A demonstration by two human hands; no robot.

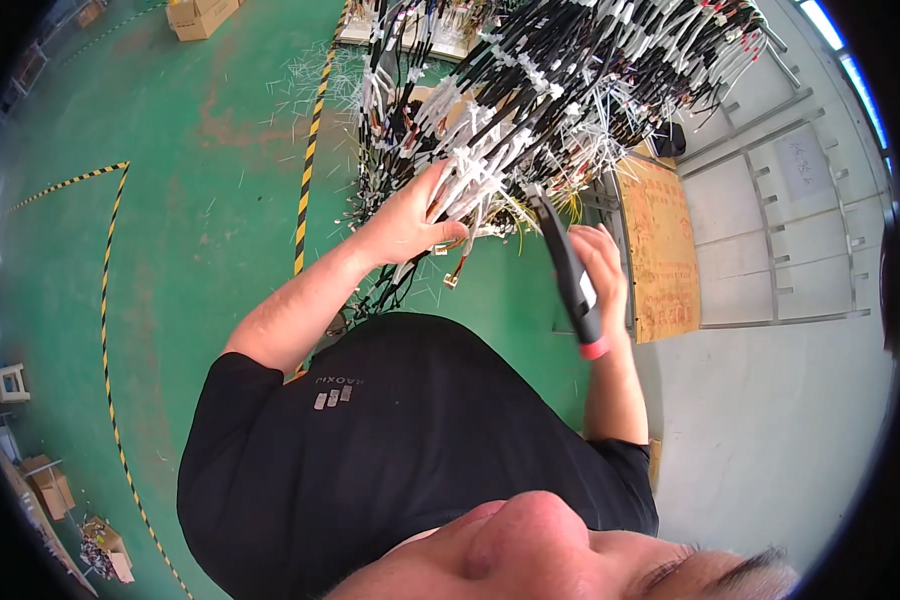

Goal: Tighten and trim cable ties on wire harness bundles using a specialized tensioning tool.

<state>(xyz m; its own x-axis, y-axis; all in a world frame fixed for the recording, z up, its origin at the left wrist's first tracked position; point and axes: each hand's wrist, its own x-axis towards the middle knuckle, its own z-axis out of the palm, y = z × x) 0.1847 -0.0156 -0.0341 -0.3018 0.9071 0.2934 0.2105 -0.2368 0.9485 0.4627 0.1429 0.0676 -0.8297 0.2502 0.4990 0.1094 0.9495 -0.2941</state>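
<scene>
My left hand [408, 222] is wrapped round a bundle of white-sleeved wires [475, 172] at the near end of a large hanging mass of wire harnesses [570, 75]. Loose wire ends with a small pale connector [451, 281] dangle below that grip. To the right, my right hand [602, 265] is closed on a black cable tie gun [566, 268] with a red rear end. Its metal nose points up beside the white bundle; whether the two touch I cannot tell. The fingers on the handle are partly hidden behind the tool's body.
Clipped tie ends [315, 85] litter the green floor [200, 250], which has yellow-black striped tape [307, 190]. A wooden board [660, 250] stands right of the harnesses, by a white wall [760, 400] with metal framing. A cardboard box [200, 17] sits far left, a white stool [11, 383] nearer.
</scene>
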